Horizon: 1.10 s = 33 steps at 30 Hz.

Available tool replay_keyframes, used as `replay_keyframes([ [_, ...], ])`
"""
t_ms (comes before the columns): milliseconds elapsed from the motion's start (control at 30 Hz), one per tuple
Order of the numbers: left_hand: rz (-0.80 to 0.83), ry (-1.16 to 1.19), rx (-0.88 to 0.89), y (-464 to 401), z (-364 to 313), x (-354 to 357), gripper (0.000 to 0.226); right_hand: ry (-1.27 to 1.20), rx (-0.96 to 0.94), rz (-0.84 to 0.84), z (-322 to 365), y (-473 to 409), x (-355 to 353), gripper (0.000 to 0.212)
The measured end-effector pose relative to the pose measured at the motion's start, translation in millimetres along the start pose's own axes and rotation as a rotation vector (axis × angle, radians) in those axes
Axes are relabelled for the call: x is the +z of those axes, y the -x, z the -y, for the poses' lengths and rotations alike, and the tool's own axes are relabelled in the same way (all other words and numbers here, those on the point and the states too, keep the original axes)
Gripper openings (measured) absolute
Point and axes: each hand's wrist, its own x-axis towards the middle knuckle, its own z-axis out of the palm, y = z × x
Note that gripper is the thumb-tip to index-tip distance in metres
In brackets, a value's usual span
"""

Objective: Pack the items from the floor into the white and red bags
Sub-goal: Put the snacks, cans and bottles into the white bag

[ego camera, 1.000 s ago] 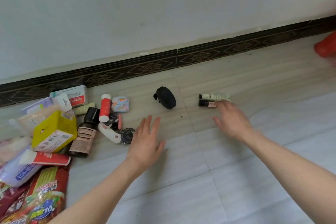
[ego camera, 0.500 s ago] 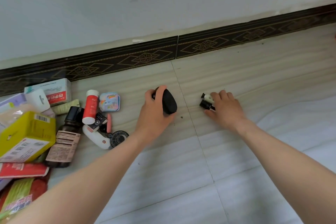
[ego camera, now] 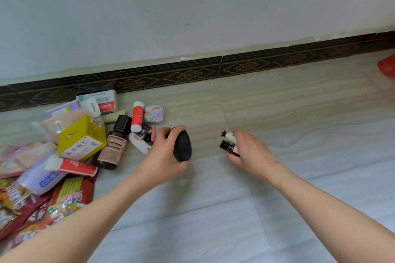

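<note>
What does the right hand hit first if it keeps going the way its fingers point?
The right hand, gripping two small tubes, points up-left across bare floor. The way looks free up to the dark skirting board at the wall, though depth is hard to judge.

head-worn view, angled down, close over floor (ego camera: 213,220)

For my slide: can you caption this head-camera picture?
Left hand grips a black oval case; right hand holds two small tubes beside a floor pile.
</note>
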Motion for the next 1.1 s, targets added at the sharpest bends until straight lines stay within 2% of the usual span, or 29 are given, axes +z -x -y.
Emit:
replay_keyframes([
  [200, -0.063, -0.079, 0.014, 89, -20, -94, 0.083, -0.048, -0.182, -0.065, 80, 58, -55, 0.048],
  [367, -0.101, -0.204, 0.014, 180, -40, -180, 0.084, 0.066, -0.423, -0.164, 175, 107, -108, 0.047],
  [633, -0.298, -0.245, -0.147, 352, -40, -283, 0.081, -0.019, -0.665, -0.236, 341, 190, -147, 0.050],
  [800, -0.491, -0.115, -0.369, 451, -11, -300, 0.079, -0.099, -0.680, -0.145, 426, 233, -114, 0.045],
  [967, -0.560, 0.040, -0.591, 522, 33, -276, 0.078, -0.182, -0.664, 0.048, 480, 253, -54, 0.037],
  [1100, -0.590, 0.137, -0.752, 553, 67, -234, 0.083, -0.258, -0.558, 0.236, 495, 260, 7, 0.033],
])
